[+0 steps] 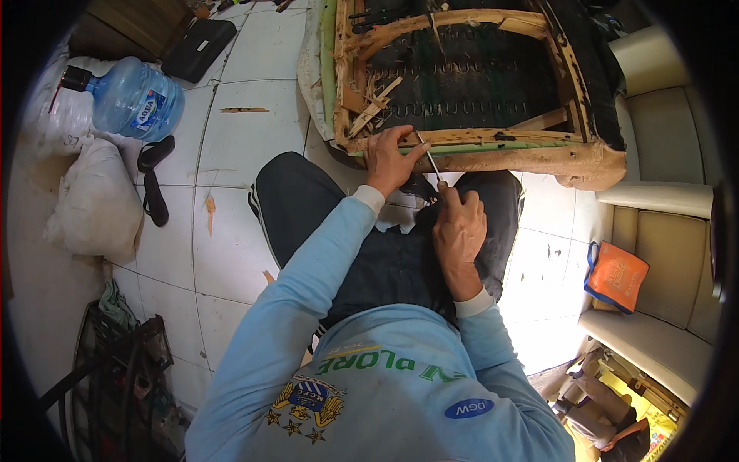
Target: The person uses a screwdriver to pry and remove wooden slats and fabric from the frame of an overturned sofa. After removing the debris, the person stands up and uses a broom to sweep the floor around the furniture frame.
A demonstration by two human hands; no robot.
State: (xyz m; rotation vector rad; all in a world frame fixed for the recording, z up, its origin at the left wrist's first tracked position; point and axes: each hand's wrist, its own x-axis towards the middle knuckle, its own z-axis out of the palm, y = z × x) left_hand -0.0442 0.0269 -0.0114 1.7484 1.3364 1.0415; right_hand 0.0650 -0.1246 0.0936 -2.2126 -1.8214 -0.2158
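A wooden seat frame [493, 137] with green edging, torn tan covering, wavy springs and black backing lies across the top, above my bent knees. My left hand [389, 158] grips its near rail, thumb and fingertips close to the metal shaft of a screwdriver. My right hand [459, 235] is closed on that screwdriver's handle [443, 187], below the rail, with the shaft [431, 160] reaching up to the rail's edge. Loose splinters [373, 108] lie inside the frame's left corner.
At left are a blue water jug [135, 104], white sacks [92, 200], black sandals [154, 196], a black case [196, 50] and dark metal frames [115, 369]. At right stand beige upholstered seats [662, 262] with an orange bag [616, 277]; mixed clutter sits at lower right.
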